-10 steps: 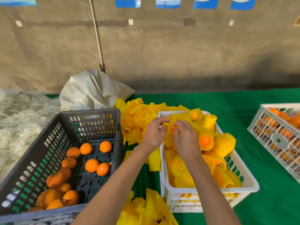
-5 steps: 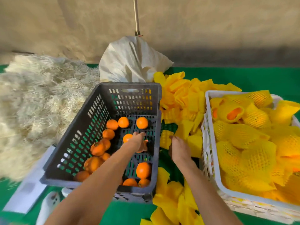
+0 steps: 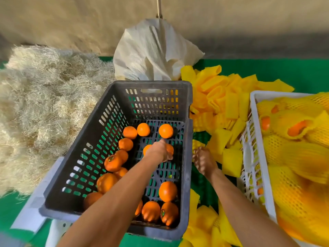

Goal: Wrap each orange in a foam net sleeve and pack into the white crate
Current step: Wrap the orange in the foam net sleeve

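A heap of pale straw (image 3: 41,107) is lying along the far left of the green bench (image 3: 277,73), and a white sack (image 3: 153,52) is slumping just behind the dark crate (image 3: 114,107). Loose oranges (image 3: 166,131) are sitting scattered over the floor of that crate. My left hand (image 3: 159,151) is reaching down inside it, its fingers curling over one orange (image 3: 169,148) near the middle; I cannot tell if the grip is closing fully. My right hand (image 3: 203,160) is hovering in the gap just right of the dark crate, fingers loosely bent and blurred, holding nothing that I can make out. Yellow foam sleeves (image 3: 229,104) are lying piled between the two crates, near and far. At the right edge the white crate (image 3: 254,132) is holding oranges already in their yellow netting.
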The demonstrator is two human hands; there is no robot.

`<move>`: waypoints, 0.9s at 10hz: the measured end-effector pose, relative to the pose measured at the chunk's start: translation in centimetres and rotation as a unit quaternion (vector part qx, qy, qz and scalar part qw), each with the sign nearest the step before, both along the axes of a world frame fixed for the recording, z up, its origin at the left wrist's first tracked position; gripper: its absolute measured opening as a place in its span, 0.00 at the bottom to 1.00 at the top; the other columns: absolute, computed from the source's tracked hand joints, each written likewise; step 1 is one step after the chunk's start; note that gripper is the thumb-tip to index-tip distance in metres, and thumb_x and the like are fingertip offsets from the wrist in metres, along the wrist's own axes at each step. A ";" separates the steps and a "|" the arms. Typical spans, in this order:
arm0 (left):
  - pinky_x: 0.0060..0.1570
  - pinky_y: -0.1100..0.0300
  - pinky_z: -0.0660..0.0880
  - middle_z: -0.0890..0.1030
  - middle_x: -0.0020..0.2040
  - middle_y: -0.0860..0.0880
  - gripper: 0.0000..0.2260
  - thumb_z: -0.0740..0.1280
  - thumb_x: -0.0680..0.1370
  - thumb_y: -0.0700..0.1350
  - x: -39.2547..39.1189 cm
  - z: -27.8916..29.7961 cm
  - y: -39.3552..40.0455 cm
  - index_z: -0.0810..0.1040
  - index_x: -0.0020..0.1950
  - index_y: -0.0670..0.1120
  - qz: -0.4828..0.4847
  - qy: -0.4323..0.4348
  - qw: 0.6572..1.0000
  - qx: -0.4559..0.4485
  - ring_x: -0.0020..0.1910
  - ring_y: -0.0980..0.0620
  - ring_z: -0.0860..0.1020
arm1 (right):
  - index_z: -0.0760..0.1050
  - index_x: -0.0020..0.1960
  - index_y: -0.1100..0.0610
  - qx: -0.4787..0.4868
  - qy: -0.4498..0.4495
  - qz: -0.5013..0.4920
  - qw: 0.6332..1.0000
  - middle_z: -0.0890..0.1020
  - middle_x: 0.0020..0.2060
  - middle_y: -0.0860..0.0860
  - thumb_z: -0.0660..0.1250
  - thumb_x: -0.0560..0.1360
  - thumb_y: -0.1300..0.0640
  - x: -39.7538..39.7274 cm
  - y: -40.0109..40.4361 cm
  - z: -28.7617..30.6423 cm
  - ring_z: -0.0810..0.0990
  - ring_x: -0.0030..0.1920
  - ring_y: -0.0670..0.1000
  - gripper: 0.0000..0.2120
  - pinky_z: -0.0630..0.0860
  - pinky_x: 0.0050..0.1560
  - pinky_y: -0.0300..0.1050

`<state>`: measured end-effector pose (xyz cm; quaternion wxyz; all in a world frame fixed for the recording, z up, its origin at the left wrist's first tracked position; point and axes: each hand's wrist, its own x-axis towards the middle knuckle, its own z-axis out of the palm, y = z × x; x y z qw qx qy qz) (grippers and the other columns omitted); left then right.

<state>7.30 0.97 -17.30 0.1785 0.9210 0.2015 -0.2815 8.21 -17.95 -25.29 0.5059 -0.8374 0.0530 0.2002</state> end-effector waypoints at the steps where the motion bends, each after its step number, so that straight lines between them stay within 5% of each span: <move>1: 0.51 0.44 0.78 0.78 0.63 0.39 0.25 0.70 0.79 0.46 -0.3 3.8 -0.3 0.67 0.74 0.41 0.096 -0.095 0.991 -0.007 0.60 0.37 0.78 | 0.67 0.69 0.73 -0.037 0.016 -0.026 0.999 0.69 0.68 0.74 0.56 0.84 0.62 0.1 0.0 2.8 0.82 0.42 0.60 0.18 0.70 0.29 0.34; 2: 0.45 0.48 0.78 0.78 0.45 0.39 0.21 0.75 0.77 0.51 -1.5 6.8 -0.5 0.74 0.59 0.37 0.187 -0.177 0.957 -0.132 0.45 0.44 0.79 | 0.76 0.54 0.64 -0.174 -0.119 -0.060 0.976 0.82 0.51 0.63 0.61 0.83 0.60 -0.8 -0.2 8.8 0.82 0.47 0.62 0.07 0.72 0.37 0.46; 3: 0.46 0.51 0.74 0.76 0.48 0.41 0.30 0.78 0.74 0.55 -4.5 10.3 -1.9 0.73 0.66 0.40 0.231 -0.249 0.903 -0.264 0.44 0.50 0.76 | 0.74 0.51 0.62 -0.158 -0.217 -0.111 0.957 0.81 0.42 0.59 0.61 0.83 0.54 -1.3 -0.8 14.6 0.81 0.42 0.60 0.10 0.68 0.37 0.48; 4: 0.51 0.47 0.79 0.84 0.43 0.55 0.16 0.79 0.71 0.57 -7.2 13.5 -4.0 0.82 0.53 0.50 0.218 -0.326 0.846 -0.361 0.40 0.58 0.82 | 0.73 0.54 0.61 -0.148 -0.296 -0.117 0.936 0.80 0.40 0.59 0.61 0.83 0.54 -2.6 -1.5 19.8 0.79 0.40 0.62 0.10 0.66 0.35 0.50; 5: 0.60 0.52 0.75 0.88 0.50 0.54 0.23 0.80 0.67 0.60 -8.7 16.5 -5.9 0.84 0.56 0.50 0.224 -0.301 0.748 -0.547 0.54 0.54 0.84 | 0.74 0.56 0.58 -0.139 -0.361 -0.138 0.912 0.79 0.40 0.56 0.62 0.83 0.54 -4.8 -2.2 22.9 0.78 0.40 0.58 0.08 0.64 0.37 0.47; 6: 0.68 0.51 0.71 0.81 0.68 0.48 0.31 0.76 0.73 0.61 -9.8 17.9 -7.2 0.76 0.72 0.47 0.130 -0.230 0.653 -0.710 0.68 0.50 0.78 | 0.76 0.50 0.54 -0.115 -0.393 -0.107 0.906 0.81 0.44 0.50 0.68 0.80 0.56 -6.6 -2.6 24.5 0.80 0.46 0.55 0.02 0.66 0.41 0.44; 7: 0.66 0.52 0.73 0.80 0.68 0.47 0.35 0.75 0.73 0.63 -10.7 18.7 -8.1 0.73 0.75 0.45 0.066 -0.203 0.668 -0.713 0.64 0.50 0.80 | 0.78 0.45 0.54 -0.036 -0.376 -0.077 0.923 0.81 0.43 0.48 0.73 0.73 0.62 -8.1 -2.4 25.2 0.79 0.44 0.52 0.06 0.72 0.41 0.45; 9: 0.68 0.46 0.74 0.83 0.65 0.45 0.34 0.75 0.71 0.65 -11.5 18.5 -7.8 0.77 0.71 0.49 0.106 -0.194 0.701 -0.678 0.64 0.45 0.81 | 0.80 0.44 0.50 -0.015 -0.313 -0.048 0.949 0.81 0.35 0.44 0.68 0.80 0.56 -9.1 -4.0 25.4 0.78 0.37 0.44 0.06 0.70 0.34 0.37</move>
